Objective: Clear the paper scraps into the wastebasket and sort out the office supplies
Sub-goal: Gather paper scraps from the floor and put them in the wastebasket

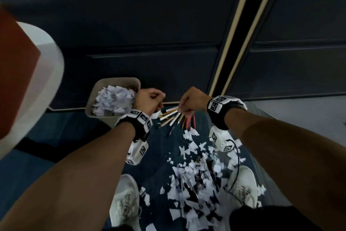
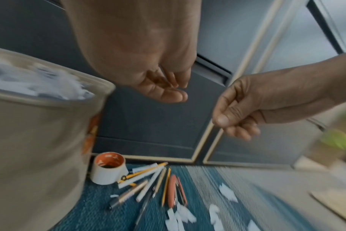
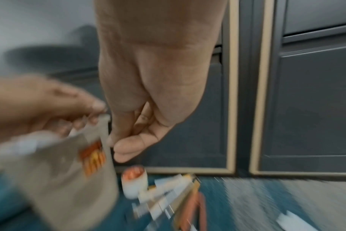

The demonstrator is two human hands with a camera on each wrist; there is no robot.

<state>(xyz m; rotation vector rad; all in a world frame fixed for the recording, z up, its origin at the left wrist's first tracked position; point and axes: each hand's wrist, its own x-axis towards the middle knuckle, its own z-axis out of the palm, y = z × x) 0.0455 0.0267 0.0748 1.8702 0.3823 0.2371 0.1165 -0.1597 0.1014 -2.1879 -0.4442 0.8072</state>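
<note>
a beige wastebasket (image 1: 112, 82) is seen on the blue carpet (image 1: 74, 133) against the dark cabinet (image 1: 168, 62), filled to the rim with white scraps (image 1: 114, 102). more scraps (image 1: 194, 180) are strewn over the carpet between two white shoes (image 1: 127, 200), nearer the person than the basket. just beside the basket, at the foot of the cabinet, a white cup (image 2: 109, 168) with an orange inside is tipped on its side, and pens and pencils (image 2: 148, 182) are fanned out from it, with an orange-handled tool (image 2: 173, 190) at their right edge. the left hand (image 1: 149, 99) is held above the basket's right rim, its fingers curled loosely inward; nothing is seen held in it. the right hand (image 1: 192, 99) is held above the pens, clear of them, thumb pressed to curled fingers; whether anything is pinched there cannot be told. both wrists are banded with marker-printed straps (image 1: 219, 104). the right wrist view is blurred.
</note>
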